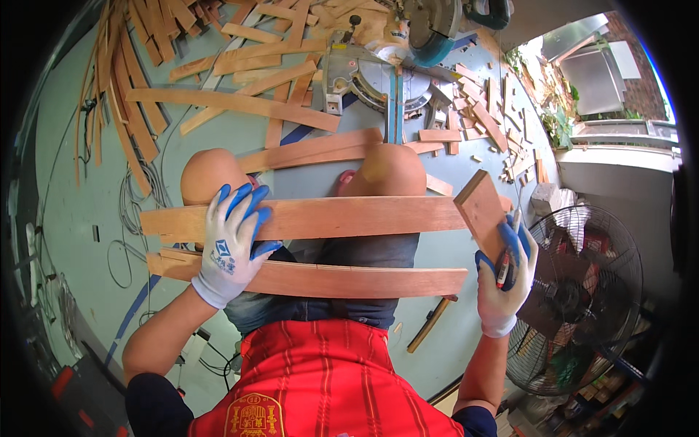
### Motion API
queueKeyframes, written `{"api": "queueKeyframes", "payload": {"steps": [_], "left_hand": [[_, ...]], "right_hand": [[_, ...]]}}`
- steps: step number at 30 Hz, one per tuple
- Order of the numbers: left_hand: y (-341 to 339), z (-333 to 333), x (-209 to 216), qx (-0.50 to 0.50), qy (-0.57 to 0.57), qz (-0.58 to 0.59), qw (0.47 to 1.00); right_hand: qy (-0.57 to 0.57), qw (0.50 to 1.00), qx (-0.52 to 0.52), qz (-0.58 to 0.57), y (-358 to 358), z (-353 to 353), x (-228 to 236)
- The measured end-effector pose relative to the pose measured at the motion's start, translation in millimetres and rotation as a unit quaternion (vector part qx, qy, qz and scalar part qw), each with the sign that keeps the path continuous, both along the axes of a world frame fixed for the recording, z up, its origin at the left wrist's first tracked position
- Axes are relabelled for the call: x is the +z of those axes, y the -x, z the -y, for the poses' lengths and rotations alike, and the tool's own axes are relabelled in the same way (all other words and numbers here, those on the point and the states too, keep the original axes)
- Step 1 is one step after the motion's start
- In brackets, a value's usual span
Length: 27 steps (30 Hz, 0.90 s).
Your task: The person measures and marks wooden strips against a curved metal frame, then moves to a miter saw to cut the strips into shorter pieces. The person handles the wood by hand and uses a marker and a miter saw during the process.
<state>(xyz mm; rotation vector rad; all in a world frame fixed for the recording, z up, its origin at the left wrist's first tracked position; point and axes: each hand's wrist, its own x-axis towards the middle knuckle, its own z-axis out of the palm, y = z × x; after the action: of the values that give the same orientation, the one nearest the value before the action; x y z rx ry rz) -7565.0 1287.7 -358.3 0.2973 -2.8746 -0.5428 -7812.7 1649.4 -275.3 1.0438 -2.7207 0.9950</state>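
A long plywood strip [349,216] lies across my thighs, with a second, slightly shorter strip [349,282] nearer my body. My left hand [231,255], in a white glove with blue fingertips, grips the far strip near its left end. Its fingers reach over the far edge, while the thumb sits between the two strips. In my gloved right hand [502,295] I hold a short wooden piece [477,205] at a slant, overlapping the far strip's right end. A red-and-white marker [503,269] is tucked in the same hand.
A miter saw [393,80] stands ahead on the floor. Wooden strips [240,105] pile up ahead left; short offcuts [488,124] scatter ahead right. A black floor fan [575,298] stands at the right. Near my right leg lies a hammer [431,324]. Coiled cable [142,193] lies left.
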Motion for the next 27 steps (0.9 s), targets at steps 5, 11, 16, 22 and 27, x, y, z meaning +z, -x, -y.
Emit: {"api": "queueKeyframes", "payload": {"steps": [5,11,16,22,27], "left_hand": [[3.3,13.0,-4.8,-0.019,-0.035,-0.024,0.999],[19.1,22.4,14.5,-0.026,-0.065,0.026,0.997],[45.9,23.8,22.5,-0.03,-0.212,-0.026,0.976],[68.2,21.7,11.6,-0.028,-0.26,0.035,0.964],[70.5,22.0,13.6,-0.037,-0.268,0.061,0.961]], "right_hand": [[-0.043,0.996,0.071,0.017,11.3,19.9,-0.1],[-0.126,0.954,0.269,-0.033,24.6,80.8,-21.2],[-0.104,0.933,0.342,-0.035,17.4,117.3,-42.4],[-0.098,0.933,0.346,-0.02,17.6,126.6,-56.6],[-0.084,0.938,0.337,-0.01,17.5,117.8,-63.0]]}}
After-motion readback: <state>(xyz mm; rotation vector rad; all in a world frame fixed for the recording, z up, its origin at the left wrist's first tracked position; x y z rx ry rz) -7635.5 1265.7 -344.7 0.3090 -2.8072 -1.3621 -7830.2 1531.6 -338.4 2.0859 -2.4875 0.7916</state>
